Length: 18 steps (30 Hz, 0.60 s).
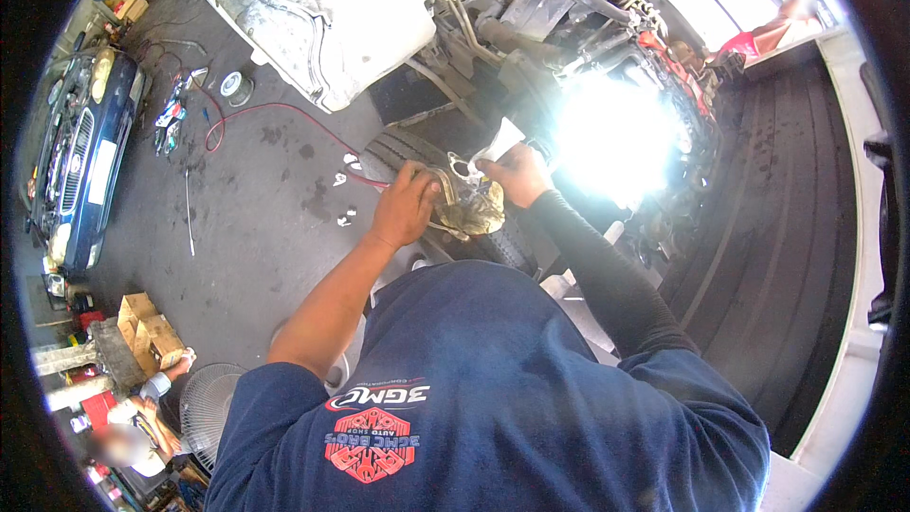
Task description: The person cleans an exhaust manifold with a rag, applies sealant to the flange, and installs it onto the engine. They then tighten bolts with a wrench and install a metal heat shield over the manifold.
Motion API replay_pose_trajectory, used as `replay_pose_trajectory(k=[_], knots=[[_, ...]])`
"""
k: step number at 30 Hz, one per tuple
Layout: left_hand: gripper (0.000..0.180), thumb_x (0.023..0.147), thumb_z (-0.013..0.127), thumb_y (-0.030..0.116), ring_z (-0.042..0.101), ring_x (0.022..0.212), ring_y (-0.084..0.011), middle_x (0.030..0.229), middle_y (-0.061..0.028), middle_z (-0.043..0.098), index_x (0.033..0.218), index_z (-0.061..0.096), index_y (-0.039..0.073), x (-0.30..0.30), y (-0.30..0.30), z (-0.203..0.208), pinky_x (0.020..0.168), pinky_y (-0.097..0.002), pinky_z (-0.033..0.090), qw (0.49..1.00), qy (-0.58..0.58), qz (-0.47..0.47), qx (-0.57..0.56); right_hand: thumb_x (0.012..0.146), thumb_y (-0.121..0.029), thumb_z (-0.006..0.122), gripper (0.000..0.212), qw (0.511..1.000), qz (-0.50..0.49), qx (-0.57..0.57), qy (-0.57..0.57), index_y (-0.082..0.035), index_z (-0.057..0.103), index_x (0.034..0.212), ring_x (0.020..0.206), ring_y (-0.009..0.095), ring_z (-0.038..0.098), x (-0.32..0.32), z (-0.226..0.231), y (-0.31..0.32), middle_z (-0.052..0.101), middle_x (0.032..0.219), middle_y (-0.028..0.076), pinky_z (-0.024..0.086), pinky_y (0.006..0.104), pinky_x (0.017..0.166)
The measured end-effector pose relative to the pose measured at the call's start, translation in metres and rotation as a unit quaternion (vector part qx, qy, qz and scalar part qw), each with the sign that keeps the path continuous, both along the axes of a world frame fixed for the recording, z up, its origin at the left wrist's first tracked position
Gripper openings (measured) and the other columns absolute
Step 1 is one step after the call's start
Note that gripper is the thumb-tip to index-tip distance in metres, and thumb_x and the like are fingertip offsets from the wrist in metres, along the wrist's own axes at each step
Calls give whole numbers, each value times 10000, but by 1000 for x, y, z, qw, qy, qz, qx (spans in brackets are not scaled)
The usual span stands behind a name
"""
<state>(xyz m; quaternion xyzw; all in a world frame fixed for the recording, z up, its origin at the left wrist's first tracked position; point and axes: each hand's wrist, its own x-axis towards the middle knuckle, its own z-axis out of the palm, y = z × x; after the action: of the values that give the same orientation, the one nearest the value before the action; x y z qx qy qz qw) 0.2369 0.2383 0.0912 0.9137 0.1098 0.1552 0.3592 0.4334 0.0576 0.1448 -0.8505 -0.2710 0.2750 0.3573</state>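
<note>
My left hand is closed around the left edge of a dull golden-brown metal car part, whose exact kind I cannot tell. The part is held over a tyre lying below it. Opposite, my right hand, at the end of a dark sleeve, pinches a folded white paper or cloth at the part's upper right. A rounded light metal rim shows between the hands. My fingertips on the far side of the part are hidden.
An opened-up vehicle front hangs ahead, with strong glare at right. A red hose crosses the grey floor toward the tyre. White scraps lie nearby. A blue car, a fan and another person are left; a person is upper right.
</note>
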Motion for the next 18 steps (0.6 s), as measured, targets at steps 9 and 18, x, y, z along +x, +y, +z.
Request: replay_pose_trajectory(k=[9,18], knots=[[343,1130,504,334,657,1084,-475,1309,-199,568,1224,653,39,6,7,0,913,-549,545,1000,4,1,6,883,-400,839,446,999,-25,32,6,10,797,1055,880,285,760,8,1,4,799,934,155,577,424,859],[302,1113,529,294,666,1109,-469,1335,-198,566,1243,641,46,6,7,0,936,-561,549,1000,17,8,19,891,-394,810,444,999,-38,-3,21,14,800,1066,889,249,770,18,-3,11,805,942,154,585,403,863]])
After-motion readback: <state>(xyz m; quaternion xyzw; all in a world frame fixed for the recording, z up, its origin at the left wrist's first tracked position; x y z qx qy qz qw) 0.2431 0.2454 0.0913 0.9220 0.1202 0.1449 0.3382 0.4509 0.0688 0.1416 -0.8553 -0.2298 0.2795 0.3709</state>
